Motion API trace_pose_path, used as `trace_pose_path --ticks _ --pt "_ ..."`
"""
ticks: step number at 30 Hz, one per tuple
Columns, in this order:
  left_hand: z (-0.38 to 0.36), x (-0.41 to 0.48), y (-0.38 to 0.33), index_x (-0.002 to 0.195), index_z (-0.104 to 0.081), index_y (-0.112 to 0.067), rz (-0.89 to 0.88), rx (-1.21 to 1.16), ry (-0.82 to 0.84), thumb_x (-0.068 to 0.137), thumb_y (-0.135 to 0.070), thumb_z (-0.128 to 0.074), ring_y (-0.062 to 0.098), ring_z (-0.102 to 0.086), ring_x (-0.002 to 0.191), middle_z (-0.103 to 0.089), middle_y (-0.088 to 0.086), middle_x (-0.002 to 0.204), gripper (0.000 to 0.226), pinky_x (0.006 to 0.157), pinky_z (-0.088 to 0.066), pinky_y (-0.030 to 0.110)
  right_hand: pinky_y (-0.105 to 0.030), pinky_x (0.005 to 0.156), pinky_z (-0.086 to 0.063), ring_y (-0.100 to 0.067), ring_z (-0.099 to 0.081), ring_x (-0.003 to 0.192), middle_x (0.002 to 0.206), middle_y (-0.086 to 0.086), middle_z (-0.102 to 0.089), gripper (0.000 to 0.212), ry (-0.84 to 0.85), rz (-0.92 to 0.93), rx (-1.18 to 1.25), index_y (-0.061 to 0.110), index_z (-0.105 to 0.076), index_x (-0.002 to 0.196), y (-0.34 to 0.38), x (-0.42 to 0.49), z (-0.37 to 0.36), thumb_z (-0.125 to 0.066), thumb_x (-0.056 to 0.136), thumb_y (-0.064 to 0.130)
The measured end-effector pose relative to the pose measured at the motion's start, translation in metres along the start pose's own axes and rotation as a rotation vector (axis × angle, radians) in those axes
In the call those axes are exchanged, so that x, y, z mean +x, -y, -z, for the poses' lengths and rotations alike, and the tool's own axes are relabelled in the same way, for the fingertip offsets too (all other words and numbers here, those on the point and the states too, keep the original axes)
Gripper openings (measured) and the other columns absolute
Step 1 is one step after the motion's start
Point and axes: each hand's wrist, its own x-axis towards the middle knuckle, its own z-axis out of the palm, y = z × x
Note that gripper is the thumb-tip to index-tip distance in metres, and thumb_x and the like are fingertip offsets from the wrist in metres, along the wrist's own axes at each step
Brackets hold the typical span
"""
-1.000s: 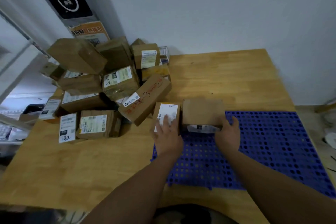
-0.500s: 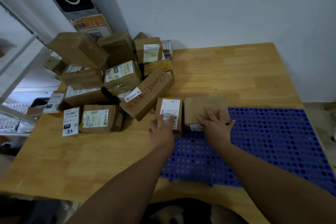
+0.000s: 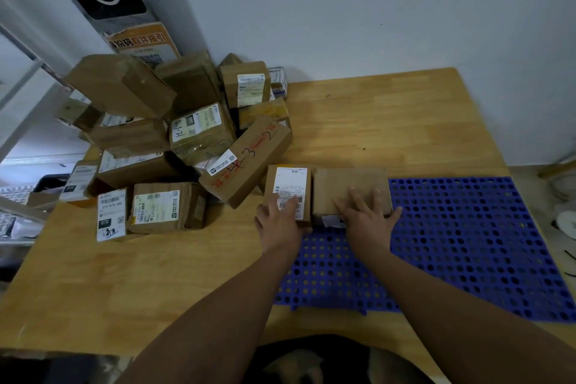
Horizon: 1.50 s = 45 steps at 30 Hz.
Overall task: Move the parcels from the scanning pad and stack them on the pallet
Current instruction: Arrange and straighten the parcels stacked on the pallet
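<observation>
At the far left corner of the blue perforated plastic pallet point(image 3: 467, 243), two small brown cardboard parcels sit side by side, touching. The left one, a narrow parcel with a white shipping label point(image 3: 288, 187), lies at the pallet's edge; how much of it rests on the pallet and how much on the desk cannot be told. The right one, a wider plain brown parcel point(image 3: 349, 187), has a scrap of white paper showing at its near edge. The left hand point(image 3: 279, 224) rests on the labelled parcel with its fingers laid straight over the label. The right hand point(image 3: 364, 215) presses flat on the plain parcel's top, fingers spread. Neither hand grips anything. The pallet lies on a light wooden desk point(image 3: 374, 121). Just left of the two parcels, a long brown box with red handwriting point(image 3: 246, 162) leans against a loose heap of labelled cardboard parcels point(image 3: 156, 146) filling the desk's far left corner.
</observation>
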Motion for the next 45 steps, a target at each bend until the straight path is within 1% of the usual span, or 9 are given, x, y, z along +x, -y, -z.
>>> trace_pose_path --ticks 5,10,14,21,25,29,31,38,45 --pt "-0.001 -0.001 0.0 0.146 -0.026 -0.038 -0.04 0.032 0.008 0.085 -0.046 -0.069 0.028 0.009 0.149 -0.008 0.003 0.159 0.075 0.115 -0.002 0.062 -0.076 0.103 0.012 -0.038 0.015 0.147 0.163 0.01 -0.001 0.052 -0.006 0.007 -0.003 0.042 -0.017 0.151 0.002 -0.001 0.0 -0.032 0.102 0.048" --pt "0.001 -0.004 0.008 0.152 -0.012 -0.035 -0.109 0.08 -0.004 0.086 -0.055 -0.063 0.026 0.009 0.15 -0.009 0.003 0.16 0.085 0.116 0.0 0.062 -0.075 0.105 0.013 -0.033 0.016 0.148 0.164 0.006 0.003 0.062 -0.006 0.062 -0.027 0.036 -0.02 0.152 0.006 0.003 0.013 -0.044 0.095 0.044" --pt "0.01 -0.009 0.012 0.154 0.001 -0.036 -0.233 0.206 -0.001 0.088 -0.072 -0.038 0.029 0.008 0.149 -0.006 0.002 0.162 0.085 0.114 0.003 0.062 -0.068 0.113 0.001 -0.026 0.017 0.149 0.164 0.003 0.006 0.079 0.032 0.134 0.073 0.027 -0.015 0.155 0.025 0.019 0.034 -0.053 0.087 0.042" --pt "0.021 -0.006 0.024 0.153 0.007 -0.036 -0.155 0.181 -0.063 0.098 -0.06 -0.026 0.03 0.005 0.149 -0.004 0.001 0.162 0.069 0.117 -0.002 0.058 -0.065 0.113 0.011 -0.029 0.006 0.15 0.163 -0.007 -0.011 0.058 -0.057 0.19 0.102 0.02 -0.023 0.153 0.058 0.014 0.019 -0.033 0.098 0.037" --pt "0.026 -0.007 0.042 0.153 -0.002 -0.035 -0.145 0.135 -0.085 0.099 -0.056 -0.028 0.029 -0.004 0.148 -0.01 0.001 0.161 0.064 0.117 -0.008 0.055 -0.056 0.117 0.008 -0.031 0.005 0.15 0.163 -0.014 -0.006 0.076 -0.046 0.239 0.163 0.013 -0.021 0.154 0.077 0.009 0.011 -0.007 0.087 0.046" --pt "0.033 -0.009 0.064 0.143 -0.032 -0.031 -0.132 0.008 -0.269 0.094 -0.047 -0.047 0.03 -0.041 0.128 -0.042 0.005 0.143 0.053 0.098 -0.036 0.051 -0.05 0.12 -0.005 -0.034 -0.003 0.15 0.161 -0.019 -0.007 0.07 -0.138 0.264 0.25 0.01 -0.015 0.155 0.108 0.007 0.006 -0.046 0.094 0.021" --pt "0.037 -0.013 0.086 0.137 -0.042 -0.028 -0.11 -0.012 -0.358 0.091 -0.047 -0.049 0.03 -0.049 0.115 -0.05 0.006 0.131 0.05 0.088 -0.043 0.05 -0.047 0.122 -0.009 -0.033 -0.003 0.15 0.162 -0.019 -0.006 0.073 -0.144 0.297 0.27 0.008 -0.01 0.155 0.129 0.003 0.006 -0.048 0.094 0.018" --pt "0.061 -0.014 0.186 0.136 -0.042 -0.027 0.03 -0.064 -0.386 0.088 -0.051 -0.037 0.029 -0.047 0.113 -0.049 0.008 0.127 0.053 0.088 -0.041 0.046 -0.052 0.115 -0.029 -0.037 -0.023 0.145 0.154 -0.022 -0.029 0.072 -0.186 0.442 0.248 0.007 -0.026 0.152 0.226 -0.016 -0.01 -0.058 0.088 0.015" --pt "0.085 -0.005 0.301 0.134 -0.043 -0.024 0.143 -0.099 -0.362 0.085 -0.042 -0.061 0.033 -0.047 0.118 -0.049 0.011 0.131 0.055 0.091 -0.041 0.049 -0.043 0.103 -0.041 -0.032 -0.043 0.131 0.141 -0.014 -0.046 0.065 -0.194 0.469 0.148 0.011 -0.043 0.142 0.342 -0.03 -0.036 -0.064 0.081 0.015"
